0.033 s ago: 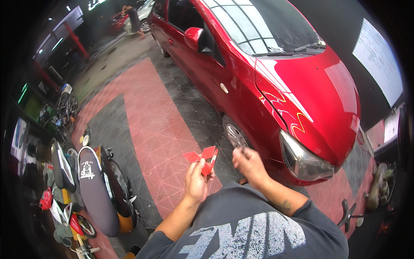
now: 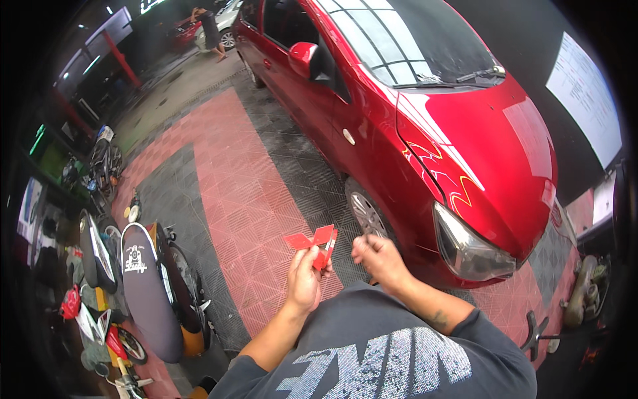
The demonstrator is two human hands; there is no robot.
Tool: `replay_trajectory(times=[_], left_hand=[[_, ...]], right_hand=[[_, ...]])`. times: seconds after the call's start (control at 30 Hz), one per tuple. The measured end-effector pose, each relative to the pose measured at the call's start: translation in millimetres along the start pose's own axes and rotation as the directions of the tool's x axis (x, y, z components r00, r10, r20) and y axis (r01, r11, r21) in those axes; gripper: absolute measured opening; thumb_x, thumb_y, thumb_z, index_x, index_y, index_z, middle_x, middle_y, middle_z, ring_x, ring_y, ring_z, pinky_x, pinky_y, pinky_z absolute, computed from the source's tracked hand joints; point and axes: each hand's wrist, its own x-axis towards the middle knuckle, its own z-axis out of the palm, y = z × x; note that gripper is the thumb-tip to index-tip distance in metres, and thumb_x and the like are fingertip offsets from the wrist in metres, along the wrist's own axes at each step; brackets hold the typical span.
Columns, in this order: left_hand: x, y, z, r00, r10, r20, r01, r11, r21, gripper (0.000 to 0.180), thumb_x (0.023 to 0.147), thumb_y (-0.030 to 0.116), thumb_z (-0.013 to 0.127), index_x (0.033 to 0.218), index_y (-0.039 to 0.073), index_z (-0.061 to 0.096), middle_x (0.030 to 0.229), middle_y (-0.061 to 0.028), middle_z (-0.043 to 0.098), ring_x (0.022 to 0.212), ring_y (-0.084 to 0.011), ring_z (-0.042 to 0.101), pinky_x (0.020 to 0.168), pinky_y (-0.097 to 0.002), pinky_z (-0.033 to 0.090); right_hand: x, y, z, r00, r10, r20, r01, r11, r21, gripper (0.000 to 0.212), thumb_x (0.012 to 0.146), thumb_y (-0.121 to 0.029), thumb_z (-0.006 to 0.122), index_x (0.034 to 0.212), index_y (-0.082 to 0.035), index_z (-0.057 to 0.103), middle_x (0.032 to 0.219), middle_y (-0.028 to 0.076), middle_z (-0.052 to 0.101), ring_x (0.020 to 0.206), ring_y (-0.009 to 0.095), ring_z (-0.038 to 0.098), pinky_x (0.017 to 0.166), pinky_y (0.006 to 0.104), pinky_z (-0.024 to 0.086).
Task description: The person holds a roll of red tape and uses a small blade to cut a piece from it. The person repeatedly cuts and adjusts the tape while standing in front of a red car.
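Note:
My left hand point(image 2: 305, 282) grips a small red cardboard box point(image 2: 321, 258) in front of my chest. The box's flaps are spread apart at its upper end, and a pale strip shows along its right side. Just right of it, apart from the box, my right hand point(image 2: 382, 259) is closed with thumb and fingers pinched together. A small dark bit shows at the fingertips, too unclear to name. Beyond both hands stands a red car point(image 2: 372, 143), its front wheel point(image 2: 367, 209) and headlight point(image 2: 472, 243) close to my right hand.
Several motorcycles stand on the left, the nearest with a dark seat point(image 2: 149, 292). Red and black floor tiles point(image 2: 246, 193) lie between them and the car. A person point(image 2: 210, 33) stands at the far back. A whiteboard point(image 2: 585, 100) hangs at right, near a black stand point(image 2: 533, 336).
My right hand has shifted slightly left and down, nearer the box. The whole view has moved a little; the box stays in my left hand.

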Motion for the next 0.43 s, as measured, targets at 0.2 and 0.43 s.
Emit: replay_trajectory(times=[0.2, 0.43], left_hand=[[-16, -1, -21, 0.988, 0.146, 0.044, -0.152, 0.909, 0.389, 0.028, 0.113, 0.024, 0.06, 0.122, 0.0, 0.068, 0.108, -0.0034, 0.069, 0.095, -0.0117, 0.063, 0.087, -0.0313, 0.051], [-23, 13, -103, 0.968, 0.156, -0.197, -0.09, 0.948, 0.306, 0.035, 0.109, 0.025, 0.065, 0.13, -0.002, 0.064, 0.12, -0.0155, 0.074, 0.112, -0.032, 0.073, 0.098, -0.0482, 0.059]], right_hand=[[25, 39, 52, 0.994, -0.048, 0.094, 0.032, 0.987, 0.16, 0.027, 0.104, -0.03, 0.076, 0.097, -0.004, 0.073, 0.085, -0.003, 0.067, 0.074, 0.005, 0.054, 0.067, 0.0254, 0.046], [11, 62, 38, 0.951, 0.307, -0.023, -0.307, 0.951, 0.026, 0.029, 0.102, -0.029, 0.08, 0.115, -0.003, 0.078, 0.086, -0.003, 0.072, 0.071, 0.003, 0.055, 0.059, 0.0245, 0.042]])
